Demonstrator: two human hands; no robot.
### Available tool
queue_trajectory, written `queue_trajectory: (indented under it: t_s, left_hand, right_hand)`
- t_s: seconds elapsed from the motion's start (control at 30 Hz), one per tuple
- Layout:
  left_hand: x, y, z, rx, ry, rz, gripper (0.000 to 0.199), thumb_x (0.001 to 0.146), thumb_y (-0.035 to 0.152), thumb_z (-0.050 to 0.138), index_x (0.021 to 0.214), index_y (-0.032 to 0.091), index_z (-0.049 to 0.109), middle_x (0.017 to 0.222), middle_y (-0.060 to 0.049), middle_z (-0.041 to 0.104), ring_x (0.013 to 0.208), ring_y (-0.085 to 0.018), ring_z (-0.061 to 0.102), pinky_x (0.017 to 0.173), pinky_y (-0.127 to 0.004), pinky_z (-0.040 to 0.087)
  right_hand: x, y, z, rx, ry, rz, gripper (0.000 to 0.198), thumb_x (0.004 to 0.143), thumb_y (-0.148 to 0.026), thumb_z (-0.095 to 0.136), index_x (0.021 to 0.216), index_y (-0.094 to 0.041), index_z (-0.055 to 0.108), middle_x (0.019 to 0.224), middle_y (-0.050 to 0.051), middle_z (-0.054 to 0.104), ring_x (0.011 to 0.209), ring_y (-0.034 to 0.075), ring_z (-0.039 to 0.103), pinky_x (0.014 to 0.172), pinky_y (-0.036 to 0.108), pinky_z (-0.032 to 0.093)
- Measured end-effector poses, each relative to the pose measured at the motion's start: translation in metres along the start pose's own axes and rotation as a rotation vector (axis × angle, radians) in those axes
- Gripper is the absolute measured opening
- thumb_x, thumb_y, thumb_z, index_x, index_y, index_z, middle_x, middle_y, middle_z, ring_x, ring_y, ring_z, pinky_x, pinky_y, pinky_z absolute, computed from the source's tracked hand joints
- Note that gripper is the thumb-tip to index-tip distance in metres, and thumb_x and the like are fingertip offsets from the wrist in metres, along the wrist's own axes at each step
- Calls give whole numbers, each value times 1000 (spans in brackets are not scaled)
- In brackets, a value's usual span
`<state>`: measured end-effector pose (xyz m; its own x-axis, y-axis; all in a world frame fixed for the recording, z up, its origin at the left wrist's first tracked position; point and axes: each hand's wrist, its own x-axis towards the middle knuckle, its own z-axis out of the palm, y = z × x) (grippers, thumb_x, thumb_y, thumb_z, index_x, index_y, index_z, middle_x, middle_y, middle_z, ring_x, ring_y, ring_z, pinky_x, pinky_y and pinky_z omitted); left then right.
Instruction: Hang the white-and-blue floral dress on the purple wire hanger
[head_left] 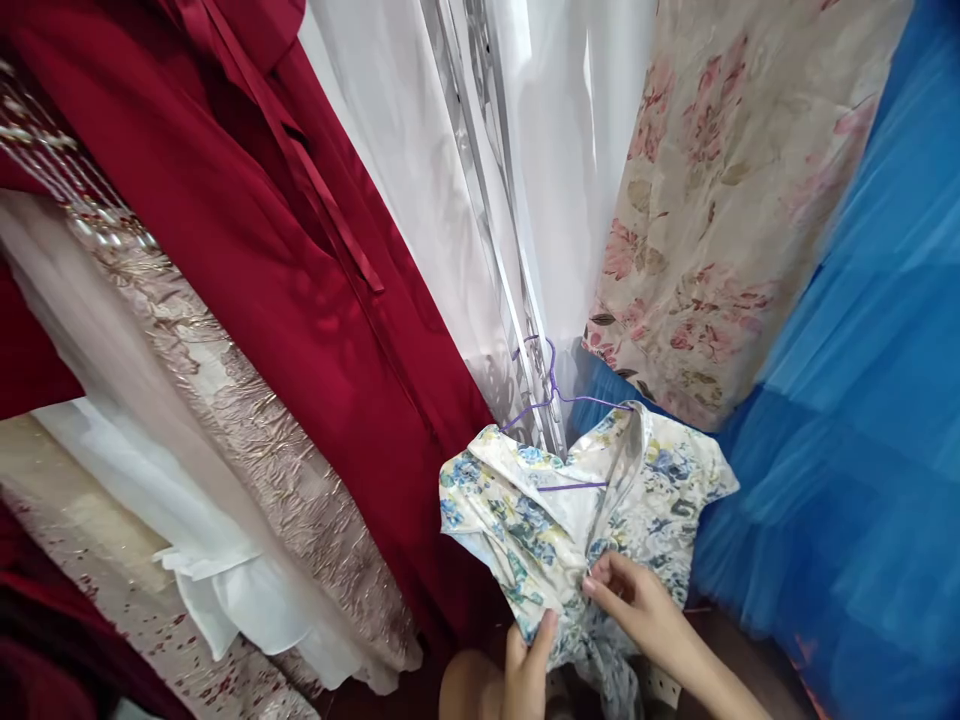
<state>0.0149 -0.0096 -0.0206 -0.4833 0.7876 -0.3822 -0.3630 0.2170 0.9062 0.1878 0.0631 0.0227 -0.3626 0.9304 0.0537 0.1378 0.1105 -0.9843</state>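
A short-sleeved floral dress (525, 520), white with blue and yellow flowers, hangs on a thin purple hanger (553, 385) in front of me. With thumb and fingers, my left hand (529, 665) grips the fabric at its lower left. My right hand (634, 600) pinches the front edge near the waist, just below the V-shaped neckline. Below my hands the garment gathers into a greyish bunch (607, 670), and its lower part is cut off by the frame. The hanger's bar shows through the open neck.
A long red dress (337, 330) and a pinkish embossed garment (277, 450) hang on the left. Behind the hanger are white fabric (570, 160) and silvery strips (502, 200). A beige cloth with pink flowers (705, 220) and blue tulle (862, 420) hang at right.
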Motion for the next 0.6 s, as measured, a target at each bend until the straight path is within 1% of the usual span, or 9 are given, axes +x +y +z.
queue_trajectory:
  t_s: [0.1,0.23,0.3,0.37,0.4,0.43,0.47,0.53,0.6]
  left_hand:
    - [0,-14,7,-15,-50,9,54,49,53,84,89,18,74,95,-11,75,105,-36,66,93,-42,53]
    - [7,-22,11,-87,16,100,50,64,50,77,101,18,68,103,-12,72,107,-34,65,92,-41,52]
    - [8,-24,13,-81,169,287,51,72,48,71,113,20,60,116,-12,66,114,-33,61,95,-42,50]
    - [5,-28,20,18,327,568,49,76,44,68,117,21,54,128,-13,59,122,-31,55,99,-43,47]
    - [2,-31,25,97,358,692,46,78,42,67,117,21,53,130,-13,56,123,-31,53,100,-43,46]
    - [-2,-34,32,176,339,781,44,79,39,66,117,21,53,130,-14,56,122,-30,54,99,-42,46]
    - [-6,-36,39,247,275,822,42,80,37,65,118,20,53,128,-14,56,119,-29,56,97,-41,47]
    - [-13,-40,54,355,104,807,37,84,29,62,118,20,54,118,-13,62,107,-26,62,91,-37,50]
    - [-15,-37,64,422,-20,792,23,86,23,58,108,19,58,101,-9,65,94,-22,64,84,-35,52]
  right_hand:
    - [9,-4,3,-130,69,-58,37,91,-49,55,69,-21,48,62,-3,51,61,16,49,59,27,34]
    - [9,-5,-4,-46,-12,-52,39,92,-49,54,65,-21,45,58,-4,47,57,14,45,56,26,33]
    - [5,-3,-6,34,-24,-3,40,90,-48,57,63,-21,45,53,-5,47,52,13,43,53,26,32]
    - [1,1,-6,109,-11,42,41,87,-48,62,61,-22,44,47,-6,44,46,11,40,49,25,29]
    - [-1,3,-4,144,-5,61,42,84,-49,65,60,-22,43,45,-7,43,43,10,38,47,24,28]
    - [-3,4,-1,179,-1,77,44,82,-50,67,60,-22,42,43,-8,42,40,10,36,45,24,26]
    - [-5,5,3,212,2,89,45,79,-52,69,59,-22,42,41,-8,43,38,9,35,44,23,24]
    - [-10,5,11,279,15,108,48,76,-56,71,58,-22,43,39,-7,46,35,8,32,42,23,22]
    - [-16,3,18,351,39,126,49,75,-60,70,58,-23,43,38,-5,51,33,7,31,39,23,22]
